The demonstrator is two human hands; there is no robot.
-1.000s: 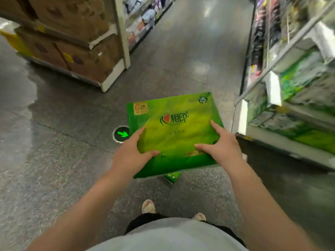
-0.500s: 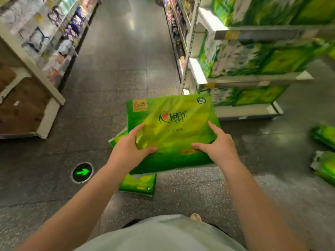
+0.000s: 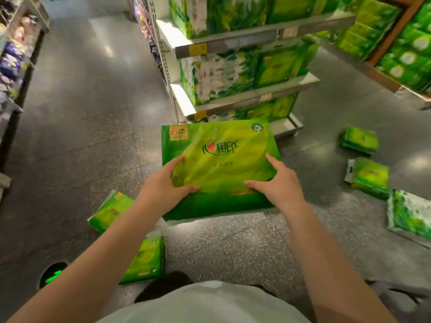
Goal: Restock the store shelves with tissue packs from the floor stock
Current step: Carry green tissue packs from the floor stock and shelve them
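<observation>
A large flat green tissue pack [image 3: 221,159] is held in front of me above the floor. My left hand [image 3: 163,190] grips its near left edge, thumb on top. My right hand [image 3: 277,185] grips its near right edge the same way. Ahead stands a white shelf unit [image 3: 247,94] whose tiers hold green tissue packs. More green packs lie on the floor: two at my lower left [image 3: 112,210] [image 3: 144,259] and three to the right [image 3: 359,141] [image 3: 370,176] [image 3: 408,213].
A second shelving run [image 3: 14,66] with purple goods lines the left side of the aisle. A wooden display [image 3: 401,43] stacked with green packs stands at the far right. A green arrow marker [image 3: 52,273] glows in the grey floor at lower left.
My view has swung right, bringing the tissue shelf and the floor packs on the right into view. Both hands kept the same grip on the pack.
</observation>
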